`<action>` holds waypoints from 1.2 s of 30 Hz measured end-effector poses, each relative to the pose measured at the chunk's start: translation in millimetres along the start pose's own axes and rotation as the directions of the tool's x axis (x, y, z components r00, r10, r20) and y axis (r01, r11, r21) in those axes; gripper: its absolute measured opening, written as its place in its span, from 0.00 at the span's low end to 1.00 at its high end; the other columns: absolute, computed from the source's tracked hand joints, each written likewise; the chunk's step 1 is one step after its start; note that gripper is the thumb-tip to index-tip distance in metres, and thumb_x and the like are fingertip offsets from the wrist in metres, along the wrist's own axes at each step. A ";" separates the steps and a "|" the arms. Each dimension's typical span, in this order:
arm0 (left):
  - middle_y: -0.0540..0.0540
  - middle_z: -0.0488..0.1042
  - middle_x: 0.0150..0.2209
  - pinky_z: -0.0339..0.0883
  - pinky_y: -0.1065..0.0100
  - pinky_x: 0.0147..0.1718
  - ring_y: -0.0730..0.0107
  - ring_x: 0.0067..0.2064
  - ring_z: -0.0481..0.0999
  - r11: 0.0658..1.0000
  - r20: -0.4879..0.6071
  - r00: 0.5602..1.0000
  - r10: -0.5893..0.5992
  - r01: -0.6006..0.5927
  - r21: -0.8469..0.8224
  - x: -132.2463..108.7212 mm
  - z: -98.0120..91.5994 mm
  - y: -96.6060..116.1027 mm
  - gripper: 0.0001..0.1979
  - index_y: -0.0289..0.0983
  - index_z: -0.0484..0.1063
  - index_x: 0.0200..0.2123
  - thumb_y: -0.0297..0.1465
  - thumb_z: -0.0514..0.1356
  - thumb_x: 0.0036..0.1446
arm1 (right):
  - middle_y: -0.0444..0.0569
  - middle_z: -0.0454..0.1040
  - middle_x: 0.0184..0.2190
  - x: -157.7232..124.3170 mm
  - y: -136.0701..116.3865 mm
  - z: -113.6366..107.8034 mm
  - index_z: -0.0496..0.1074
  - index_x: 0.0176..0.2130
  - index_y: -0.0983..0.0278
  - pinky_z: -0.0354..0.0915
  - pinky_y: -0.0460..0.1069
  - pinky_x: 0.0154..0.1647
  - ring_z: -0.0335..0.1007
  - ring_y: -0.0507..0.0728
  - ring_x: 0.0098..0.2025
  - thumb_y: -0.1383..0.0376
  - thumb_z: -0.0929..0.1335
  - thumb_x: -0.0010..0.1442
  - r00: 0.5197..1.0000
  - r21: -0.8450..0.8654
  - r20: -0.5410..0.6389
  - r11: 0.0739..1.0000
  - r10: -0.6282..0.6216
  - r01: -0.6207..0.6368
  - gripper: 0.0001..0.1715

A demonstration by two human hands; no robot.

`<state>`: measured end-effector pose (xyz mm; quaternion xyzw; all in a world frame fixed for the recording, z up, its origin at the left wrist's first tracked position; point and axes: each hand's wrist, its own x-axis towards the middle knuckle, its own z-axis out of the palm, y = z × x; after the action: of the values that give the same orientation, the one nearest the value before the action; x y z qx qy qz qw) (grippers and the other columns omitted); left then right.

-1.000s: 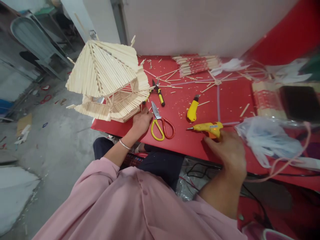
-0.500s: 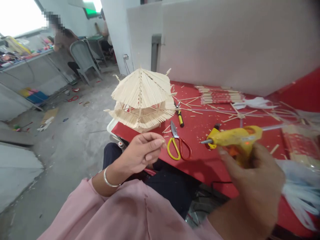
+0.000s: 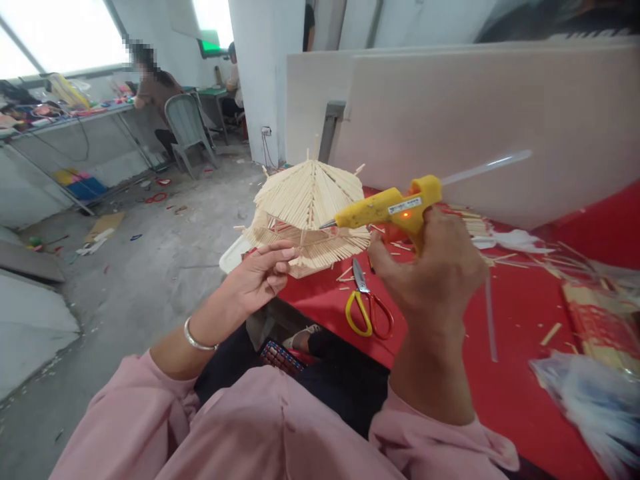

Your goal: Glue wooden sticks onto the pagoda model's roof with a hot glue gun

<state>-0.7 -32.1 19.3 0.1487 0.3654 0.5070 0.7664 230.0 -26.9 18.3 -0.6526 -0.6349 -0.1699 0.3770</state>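
"How did the worker hold the tool?"

"The right hand (image 3: 435,267) was clamped around the handle of a yellow glue gun (image 3: 385,207), raised above the table, its small red light lit. The barrel pointed left, probably so that the metal nozzle (image 3: 327,225) faced the work and the knuckles stayed clear of it. A clear glue stick (image 3: 487,167) jutted from the back, seemingly to feed the gun."

"And the left?"

"The left hand (image 3: 263,270) was lifted palm inward, thumb and forefinger close together at the tips. Whether they met, or pinched a small piece, I could not tell. The pose looked like one for delicate placing."

"Where was the model?"

"The pale two-tiered stick pavilion (image 3: 310,190) stood upright just beyond the left fingertips, with the nozzle before its right half. Neither contact could be confirmed from this angle. It sat on the far left part of the red table (image 3: 505,393), likely so both hands could reach it."

"What lay around it?"

"Scissors (image 3: 370,300) with one yellow and one red handle rested to its near right, presumably for easy reach. Farther right were wrapped sticks (image 3: 600,313) and a plastic bag (image 3: 580,393). At far left, another person (image 3: 160,93) sat at a bench."
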 end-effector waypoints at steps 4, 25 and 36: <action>0.52 0.72 0.24 0.53 0.86 0.11 0.85 0.19 0.69 1.000 0.029 1.000 -0.001 0.000 0.026 10.3 -6.1 2.9 0.11 0.31 0.75 0.33 0.13 0.68 0.49 | 0.59 0.76 0.43 1.6 0.0 5.5 0.70 0.54 0.64 0.68 0.61 0.44 0.74 0.69 0.46 0.48 0.66 0.62 1.000 -0.004 -0.012 1.000 -0.009 0.009 0.30; 0.48 0.78 0.31 0.66 0.74 0.27 0.76 0.29 0.72 0.121 0.465 0.568 0.679 -0.712 0.692 24.6 12.9 32.8 0.04 0.39 0.81 0.27 0.25 0.71 0.49 | 0.61 0.75 0.46 9.9 -0.6 31.9 0.68 0.59 0.66 0.68 0.60 0.46 0.72 0.69 0.50 0.51 0.65 0.61 0.999 0.037 0.022 0.999 -0.026 0.026 0.32; 0.50 0.78 0.23 0.65 0.77 0.18 0.75 0.22 0.76 0.384 0.362 0.717 0.596 -0.650 0.656 38.6 8.8 35.0 0.05 0.37 0.83 0.31 0.29 0.71 0.48 | 0.61 0.74 0.47 12.2 -0.5 33.5 0.69 0.59 0.65 0.67 0.60 0.46 0.72 0.68 0.49 0.57 0.64 0.60 0.999 0.045 0.028 0.998 -0.044 0.043 0.30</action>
<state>-9.5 18.8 30.5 0.5908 0.4302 0.5541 0.3984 222.6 5.3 4.9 -0.6326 -0.6580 -0.1544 0.3783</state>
